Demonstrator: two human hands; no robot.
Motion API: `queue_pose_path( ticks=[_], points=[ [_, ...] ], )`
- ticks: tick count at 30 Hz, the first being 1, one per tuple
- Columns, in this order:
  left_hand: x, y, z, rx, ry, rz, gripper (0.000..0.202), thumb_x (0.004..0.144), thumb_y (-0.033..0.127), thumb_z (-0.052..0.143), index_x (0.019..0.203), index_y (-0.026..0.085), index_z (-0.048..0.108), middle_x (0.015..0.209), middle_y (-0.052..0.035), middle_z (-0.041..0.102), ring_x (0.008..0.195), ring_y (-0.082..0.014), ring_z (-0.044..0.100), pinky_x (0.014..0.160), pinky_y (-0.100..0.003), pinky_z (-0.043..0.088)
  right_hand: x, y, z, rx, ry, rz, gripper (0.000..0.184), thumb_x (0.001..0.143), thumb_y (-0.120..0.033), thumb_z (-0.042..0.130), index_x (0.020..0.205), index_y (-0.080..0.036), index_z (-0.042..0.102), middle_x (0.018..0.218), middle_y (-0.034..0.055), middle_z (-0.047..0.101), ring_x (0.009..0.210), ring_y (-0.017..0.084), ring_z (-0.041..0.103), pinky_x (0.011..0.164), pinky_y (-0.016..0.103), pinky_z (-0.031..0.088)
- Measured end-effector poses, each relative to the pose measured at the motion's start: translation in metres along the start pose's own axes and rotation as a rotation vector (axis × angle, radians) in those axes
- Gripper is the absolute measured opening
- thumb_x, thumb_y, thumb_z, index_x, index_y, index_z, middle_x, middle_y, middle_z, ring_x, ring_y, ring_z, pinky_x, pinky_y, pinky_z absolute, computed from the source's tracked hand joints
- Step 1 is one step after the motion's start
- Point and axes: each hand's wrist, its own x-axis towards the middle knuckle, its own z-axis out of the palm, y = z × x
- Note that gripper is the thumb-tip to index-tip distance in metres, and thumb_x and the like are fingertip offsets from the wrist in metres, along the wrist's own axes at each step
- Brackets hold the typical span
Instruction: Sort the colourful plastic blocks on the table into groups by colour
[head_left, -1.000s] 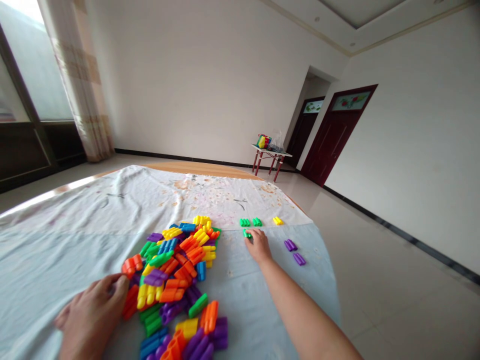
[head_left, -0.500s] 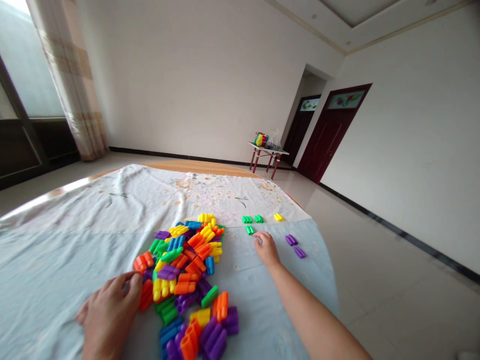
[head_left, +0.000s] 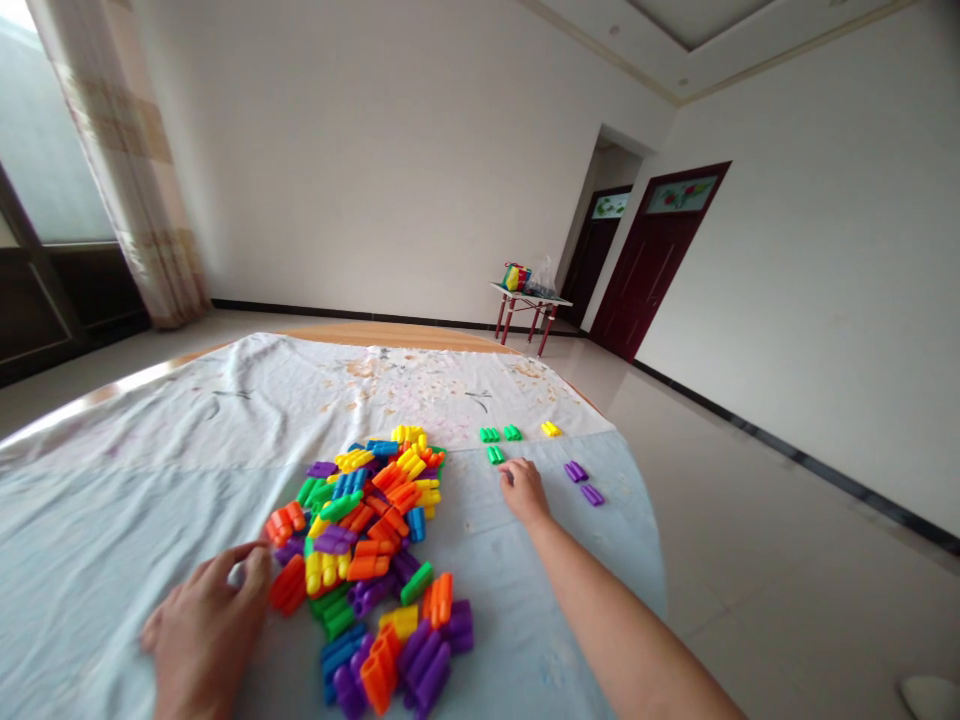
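Note:
At the lower left, my left hand point(head_left: 210, 625) rests on the cloth beside a pile of colourful plastic blocks point(head_left: 371, 548). Its fingers are loosely bent, with a gap between thumb and forefinger, and I see nothing held. The nearest block is an orange one point(head_left: 288, 586). My right hand point(head_left: 525, 490) is on the cloth to the right of the pile, its fingers closed together close to a green block point(head_left: 496, 455). Whatever lies under those fingers is hidden. Two more green blocks point(head_left: 500, 433) sit just behind.
A yellow block point(head_left: 551, 429) and two purple blocks point(head_left: 583, 482) lie toward the table's right edge. A pale cloth point(head_left: 165, 500) covers the round table. Farther off stand a small table point(head_left: 531, 297) with bags on it and a dark red door point(head_left: 664, 260).
My view has shifted slightly. My left hand has drawn a little away from the orange block at the pile's edge. My right hand stays close to the green block.

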Motion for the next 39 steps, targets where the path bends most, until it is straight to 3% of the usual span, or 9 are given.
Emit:
queue_pose_path(
  ticks=[6, 11, 17, 21, 30, 33, 36, 39],
  points=[
    [-0.001, -0.003, 0.006, 0.002, 0.102, 0.078, 0.054, 0.079, 0.055, 0.023, 0.095, 0.023, 0.063, 0.093, -0.0091, 0.064, 0.092, -0.0269, 0.055, 0.085, -0.042, 0.036, 0.003, 0.001, -0.001, 0.049, 0.017, 0.008, 0.020, 0.077, -0.009, 0.050, 0.085, -0.017, 0.068, 0.086, 0.0069, 0.067, 0.087, 0.019, 0.059, 0.083, 0.030, 0.045],
    [-0.006, -0.003, 0.009, 0.067, 0.098, 0.068, 0.048, 0.082, 0.047, 0.026, 0.099, 0.022, 0.064, 0.106, -0.0101, 0.064, 0.100, -0.0280, 0.054, 0.087, -0.041, 0.036, -0.001, 0.001, -0.005, 0.142, 0.014, -0.018, 0.020, 0.081, -0.014, 0.047, 0.089, -0.016, 0.066, 0.088, 0.0085, 0.067, 0.088, 0.020, 0.059, 0.081, 0.032, 0.047],
    [-0.010, 0.002, 0.009, 0.100, 0.090, 0.054, 0.045, 0.083, 0.044, 0.030, 0.098, 0.021, 0.066, 0.111, -0.0096, 0.064, 0.104, -0.0289, 0.054, 0.089, -0.042, 0.037, -0.006, -0.009, -0.015, 0.278, 0.036, -0.174, 0.020, 0.084, -0.017, 0.046, 0.091, -0.017, 0.065, 0.089, 0.0090, 0.066, 0.089, 0.022, 0.058, 0.083, 0.037, 0.048],
    [-0.011, 0.004, 0.010, 0.115, 0.098, 0.057, 0.045, 0.083, 0.043, 0.030, 0.096, 0.022, 0.066, 0.112, -0.0091, 0.064, 0.105, -0.0298, 0.054, 0.089, -0.044, 0.037, -0.009, -0.039, -0.027, 0.355, -0.009, -0.297, 0.020, 0.085, -0.016, 0.047, 0.094, -0.020, 0.064, 0.091, 0.0072, 0.066, 0.091, 0.021, 0.058, 0.085, 0.038, 0.047],
    [-0.014, 0.008, 0.005, 0.129, 0.095, 0.052, 0.048, 0.084, 0.044, 0.027, 0.096, 0.020, 0.067, 0.112, -0.0092, 0.064, 0.103, -0.0289, 0.054, 0.087, -0.042, 0.037, -0.021, -0.132, -0.048, 0.531, -0.353, -0.426, 0.012, 0.083, -0.018, 0.056, 0.089, -0.020, 0.066, 0.086, 0.0033, 0.067, 0.086, 0.017, 0.058, 0.084, 0.032, 0.045],
    [-0.013, 0.008, 0.005, 0.127, 0.094, 0.046, 0.048, 0.084, 0.044, 0.027, 0.095, 0.020, 0.067, 0.111, -0.0096, 0.064, 0.104, -0.0287, 0.053, 0.088, -0.041, 0.035, -0.021, -0.158, -0.047, 0.553, -0.464, -0.473, 0.012, 0.081, -0.023, 0.062, 0.092, -0.021, 0.066, 0.091, 0.0030, 0.066, 0.091, 0.018, 0.057, 0.087, 0.032, 0.043],
    [-0.013, 0.007, 0.007, 0.123, 0.096, 0.044, 0.048, 0.084, 0.044, 0.026, 0.093, 0.020, 0.067, 0.111, -0.0097, 0.064, 0.104, -0.0283, 0.053, 0.087, -0.041, 0.035, -0.024, -0.177, -0.039, 0.512, -0.555, -0.530, 0.027, 0.073, -0.029, 0.072, 0.098, -0.020, 0.066, 0.096, 0.0045, 0.066, 0.096, 0.020, 0.056, 0.090, 0.034, 0.042],
    [-0.013, 0.006, 0.006, 0.120, 0.099, 0.042, 0.048, 0.084, 0.044, 0.026, 0.092, 0.021, 0.067, 0.110, -0.0094, 0.064, 0.103, -0.0276, 0.054, 0.086, -0.040, 0.036, -0.028, -0.182, -0.030, 0.477, -0.582, -0.534, 0.024, 0.074, -0.022, 0.071, 0.097, -0.019, 0.066, 0.098, 0.0058, 0.066, 0.096, 0.020, 0.056, 0.090, 0.035, 0.042]
  ],
)
